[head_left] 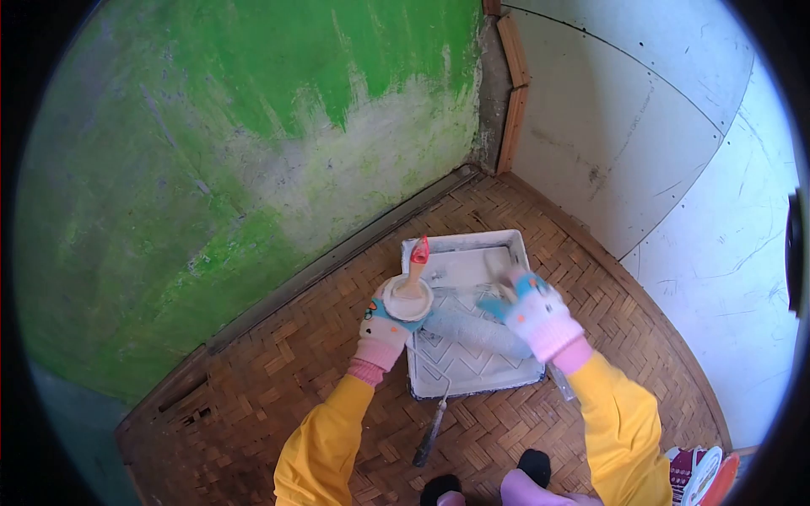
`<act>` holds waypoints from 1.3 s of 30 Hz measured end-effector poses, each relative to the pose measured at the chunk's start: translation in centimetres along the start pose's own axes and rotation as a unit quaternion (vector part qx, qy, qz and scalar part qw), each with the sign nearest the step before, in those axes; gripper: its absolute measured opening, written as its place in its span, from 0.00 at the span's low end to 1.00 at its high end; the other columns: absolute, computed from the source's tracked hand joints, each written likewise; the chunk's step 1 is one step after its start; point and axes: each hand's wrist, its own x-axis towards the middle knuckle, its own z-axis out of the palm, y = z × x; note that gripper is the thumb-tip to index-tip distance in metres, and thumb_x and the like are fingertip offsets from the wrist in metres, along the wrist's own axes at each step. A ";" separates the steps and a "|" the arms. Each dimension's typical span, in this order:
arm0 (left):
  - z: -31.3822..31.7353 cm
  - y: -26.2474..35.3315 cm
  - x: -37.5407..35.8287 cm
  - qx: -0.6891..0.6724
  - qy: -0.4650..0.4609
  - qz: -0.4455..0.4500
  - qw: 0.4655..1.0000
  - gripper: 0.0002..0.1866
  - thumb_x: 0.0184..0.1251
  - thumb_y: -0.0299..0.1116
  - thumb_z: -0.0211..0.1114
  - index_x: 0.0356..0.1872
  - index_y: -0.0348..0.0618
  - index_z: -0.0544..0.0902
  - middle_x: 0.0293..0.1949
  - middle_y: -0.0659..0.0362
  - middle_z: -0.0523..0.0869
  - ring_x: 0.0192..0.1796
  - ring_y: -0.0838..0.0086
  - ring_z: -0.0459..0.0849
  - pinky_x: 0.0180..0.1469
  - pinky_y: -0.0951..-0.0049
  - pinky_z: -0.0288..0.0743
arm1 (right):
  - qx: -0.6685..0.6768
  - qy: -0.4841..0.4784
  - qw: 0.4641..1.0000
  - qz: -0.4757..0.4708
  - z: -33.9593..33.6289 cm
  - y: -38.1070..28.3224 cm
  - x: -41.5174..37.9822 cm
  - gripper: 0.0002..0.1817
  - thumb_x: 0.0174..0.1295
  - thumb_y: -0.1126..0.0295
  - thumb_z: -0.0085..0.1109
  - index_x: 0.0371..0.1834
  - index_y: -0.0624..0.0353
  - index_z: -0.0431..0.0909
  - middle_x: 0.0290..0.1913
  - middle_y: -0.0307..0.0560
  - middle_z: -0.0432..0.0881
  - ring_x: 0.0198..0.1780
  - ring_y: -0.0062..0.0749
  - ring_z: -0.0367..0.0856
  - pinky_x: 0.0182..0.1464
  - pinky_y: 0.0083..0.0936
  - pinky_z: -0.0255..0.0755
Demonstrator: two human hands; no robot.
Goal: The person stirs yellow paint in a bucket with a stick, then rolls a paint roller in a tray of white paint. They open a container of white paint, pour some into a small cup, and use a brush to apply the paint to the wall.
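My left hand [384,325], in a patterned glove, is wrapped round a small white cup [408,309]. A brush [417,263] with a red-tipped handle stands in the cup. Over the right side of a white paint tray [467,390] is my gloved right hand [530,310], its fingers blurred around something pale that I cannot make out. White paint lies in the tray's upper part. A paint roller [477,327] rests across the tray below my hands, its dark handle on the floor towards my feet.
A green wall [253,101] with whitish patches rises at the left, pale panels [624,110] at the right. The floor is woven matting [304,337]. My feet are at the bottom. Red and white items [702,474] lie at the lower right.
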 end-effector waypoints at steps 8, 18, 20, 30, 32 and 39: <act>-2.2 0.4 -1.5 -0.049 0.016 -0.050 0.997 0.29 0.35 0.37 0.78 0.43 0.41 0.76 0.39 0.58 0.83 0.41 0.70 0.81 0.47 0.72 0.75 | -0.133 -0.205 0.950 0.196 5.1 10.6 -10.0 0.39 0.56 0.58 0.53 0.69 0.54 0.47 0.51 0.63 0.71 0.51 0.56 0.74 0.52 0.42 0.68; -3.8 -4.1 -4.5 -0.066 0.047 -0.092 0.992 0.32 0.39 0.33 0.76 0.49 0.39 0.72 0.42 0.58 0.82 0.44 0.72 0.81 0.48 0.72 0.76 | -0.133 -0.225 0.964 0.054 0.6 3.6 -10.6 0.25 0.63 0.58 0.41 0.62 0.57 0.61 0.43 0.61 0.78 0.45 0.51 0.77 0.49 0.41 0.69; -4.6 -3.5 -5.2 -0.179 0.051 -0.109 0.976 0.30 0.40 0.33 0.75 0.48 0.40 0.73 0.41 0.59 0.82 0.43 0.72 0.81 0.47 0.72 0.76 | -0.132 -0.207 0.965 0.093 -0.2 4.7 -10.3 0.24 0.64 0.57 0.39 0.61 0.55 0.61 0.42 0.60 0.79 0.44 0.51 0.78 0.48 0.41 0.69; -6.4 -2.2 -7.7 -0.095 0.049 -0.091 0.990 0.28 0.40 0.32 0.74 0.46 0.40 0.74 0.40 0.59 0.82 0.43 0.71 0.81 0.47 0.72 0.76 | -0.150 -0.196 0.963 0.103 0.2 5.1 -10.0 0.21 0.64 0.58 0.39 0.59 0.51 0.64 0.39 0.58 0.80 0.44 0.51 0.78 0.47 0.41 0.70; -6.0 -1.2 -7.2 -0.076 0.048 -0.084 0.992 0.27 0.40 0.32 0.74 0.46 0.40 0.74 0.40 0.59 0.82 0.43 0.71 0.81 0.46 0.72 0.76 | -0.154 -0.204 0.961 0.107 0.6 4.3 -9.4 0.21 0.64 0.59 0.40 0.59 0.49 0.64 0.37 0.59 0.80 0.44 0.52 0.78 0.48 0.41 0.70; -5.2 0.7 -7.9 -0.008 0.045 -0.070 0.997 0.26 0.40 0.32 0.73 0.44 0.40 0.75 0.39 0.58 0.82 0.42 0.71 0.81 0.46 0.72 0.76 | -0.135 -0.201 0.962 0.127 -0.2 5.1 -9.6 0.22 0.62 0.59 0.42 0.60 0.47 0.64 0.39 0.61 0.79 0.44 0.53 0.77 0.48 0.41 0.70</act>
